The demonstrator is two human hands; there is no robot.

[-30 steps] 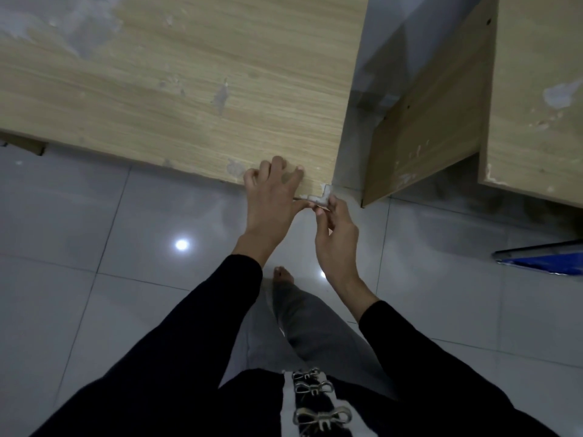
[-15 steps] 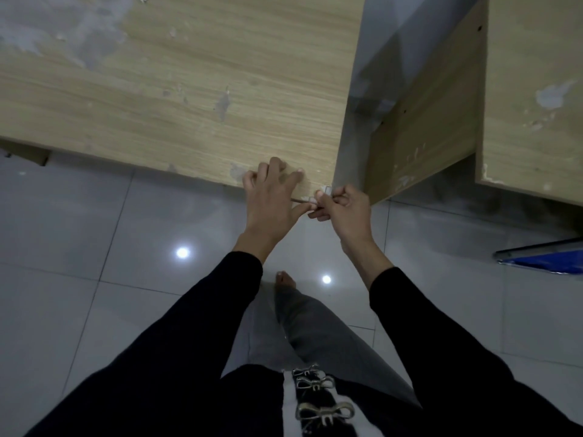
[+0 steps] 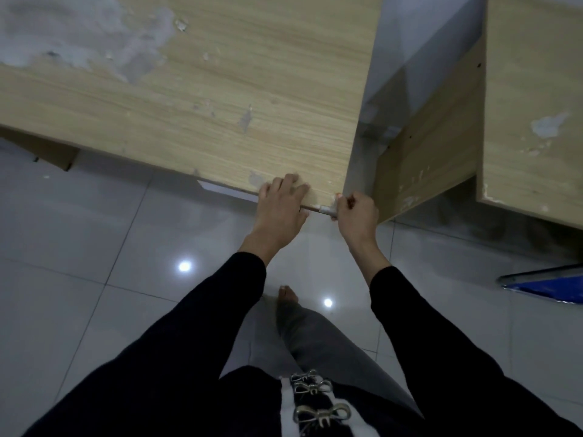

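Observation:
A light wooden table [image 3: 220, 99] with worn patches fills the upper left. A small clear corner guard [image 3: 326, 209] sits at its near right corner. My right hand [image 3: 356, 216] has its fingers curled round that guard at the corner. My left hand [image 3: 279, 209] rests on the table's near edge just left of the corner, fingers lying over the top and thumb below the edge. Most of the guard is hidden behind my right fingers.
A second wooden table [image 3: 533, 99] stands to the right, its side panel [image 3: 429, 146] facing a narrow gap. Glossy grey floor tiles [image 3: 94, 263] lie below. A blue-edged object [image 3: 549, 283] lies at the right edge. My bare foot [image 3: 287, 296] stands under the hands.
My right hand has moved from below the corner to its right side and closed round the guard. The left hand has stayed on the table edge. The view has shifted slightly.

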